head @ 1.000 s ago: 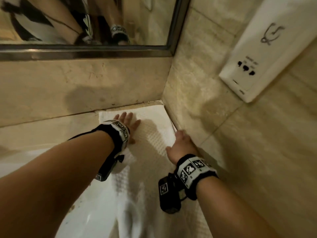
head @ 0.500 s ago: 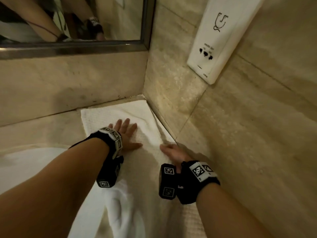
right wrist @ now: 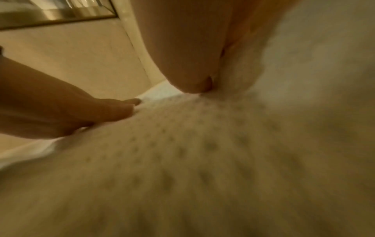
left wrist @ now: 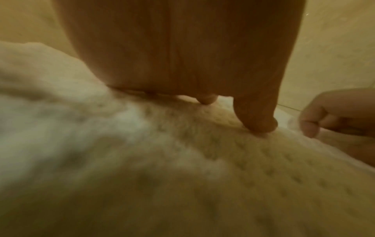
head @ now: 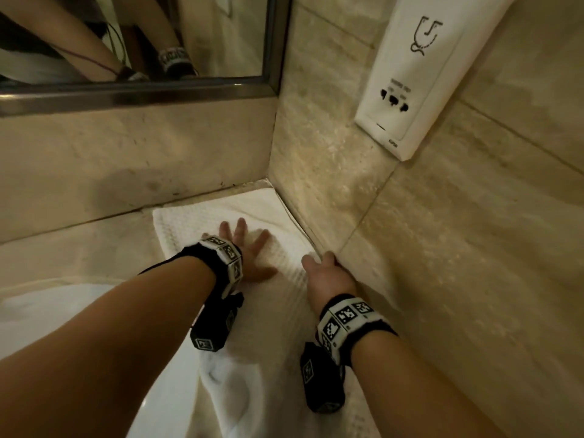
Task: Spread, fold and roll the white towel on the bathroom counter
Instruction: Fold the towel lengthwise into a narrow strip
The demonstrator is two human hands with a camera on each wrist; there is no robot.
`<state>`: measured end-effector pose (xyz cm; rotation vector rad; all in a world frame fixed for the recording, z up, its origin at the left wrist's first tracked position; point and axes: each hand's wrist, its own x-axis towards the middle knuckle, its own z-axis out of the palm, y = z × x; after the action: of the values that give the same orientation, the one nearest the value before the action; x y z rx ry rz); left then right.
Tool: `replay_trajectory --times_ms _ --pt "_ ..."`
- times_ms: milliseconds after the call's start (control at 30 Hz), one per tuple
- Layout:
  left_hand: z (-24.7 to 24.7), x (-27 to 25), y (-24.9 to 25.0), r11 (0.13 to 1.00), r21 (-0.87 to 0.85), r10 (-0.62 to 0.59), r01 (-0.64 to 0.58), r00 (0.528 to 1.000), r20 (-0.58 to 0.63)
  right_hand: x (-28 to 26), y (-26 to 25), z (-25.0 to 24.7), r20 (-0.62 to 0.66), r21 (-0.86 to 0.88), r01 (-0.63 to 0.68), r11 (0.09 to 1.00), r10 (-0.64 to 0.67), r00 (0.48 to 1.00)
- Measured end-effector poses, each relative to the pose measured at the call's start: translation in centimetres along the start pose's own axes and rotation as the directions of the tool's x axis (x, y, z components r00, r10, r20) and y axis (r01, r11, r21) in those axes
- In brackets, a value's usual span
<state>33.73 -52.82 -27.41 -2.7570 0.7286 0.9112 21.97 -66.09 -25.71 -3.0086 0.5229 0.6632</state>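
The white waffle-weave towel (head: pixel 196 216) lies lengthwise on the beige counter (head: pixel 79 245), along the right wall and into the back corner. Its near end is bunched and hangs toward me. My left hand (head: pixel 249 248) lies flat on the towel's middle with the fingers spread; the left wrist view shows the palm (left wrist: pixel 182 56) pressing the weave (left wrist: pixel 202 176). My right hand (head: pixel 325 273) is at the towel's right edge against the wall. Its fingers are bent down and its thumb (right wrist: pixel 194 83) is pressed into the cloth (right wrist: pixel 182 160), which it seems to pinch.
A white sink basin (head: pixel 47 327) lies left of the towel. The marble wall (head: pixel 442 279) closes the right side and carries a white socket panel (head: pixel 420 74). A framed mirror (head: pixel 126 42) hangs over the back wall.
Both hands slid toward me along the towel. The left stays flat with its fingers spread. The right went from lying flat to fingers bent down at the wall-side edge.
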Motion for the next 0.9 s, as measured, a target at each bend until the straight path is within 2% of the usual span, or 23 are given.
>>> replay_trajectory --times_ms 67,167,233,333,500,633,700,767,900 --pt "-0.5 0.1 0.6 1.000 0.016 0.009 -0.009 1.000 0.016 1.0 -0.3 -1.0 0.015 0.034 0.025 0.999 -0.026 1.000" --pt "-1.2 0.7 0.7 0.999 0.038 0.026 -0.026 1.000 0.018 2.6 -1.1 -2.7 -0.009 0.205 -0.082 0.975 0.086 0.996" --pt "-1.4 1.2 0.2 0.999 0.032 0.029 -0.030 1.000 0.004 3.6 -1.9 -3.6 0.012 0.168 -0.139 0.976 0.139 0.990" --pt "-1.2 1.8 -0.5 0.999 0.011 0.042 -0.042 0.999 0.002 4.3 -2.6 -3.8 -0.012 0.087 -0.150 0.985 0.151 0.988" --pt "-1.3 2.0 -1.0 0.997 -0.001 0.080 -0.080 0.996 0.031 5.5 -2.9 -3.6 0.048 -0.012 -0.130 0.991 0.131 0.990" --pt "-1.8 1.0 -2.6 0.993 -0.024 0.114 -0.113 0.992 0.050 4.9 -2.0 -1.4 0.057 0.036 -0.121 0.992 0.119 0.991" --pt "-1.7 -0.1 -4.2 0.997 -0.066 0.039 -0.038 0.999 0.017 4.1 -1.3 -0.9 0.080 0.132 -0.122 0.984 0.112 0.991" --pt "-1.2 -1.2 -5.9 0.986 -0.136 -0.095 0.093 0.995 -0.007 3.2 -0.6 -0.9 0.044 0.224 -0.141 0.964 0.135 0.990" --pt "1.0 -4.1 -7.5 0.893 -0.300 -0.364 0.337 0.930 -0.041 1.5 -0.2 -0.9 0.003 0.378 -0.139 0.915 0.149 0.989"
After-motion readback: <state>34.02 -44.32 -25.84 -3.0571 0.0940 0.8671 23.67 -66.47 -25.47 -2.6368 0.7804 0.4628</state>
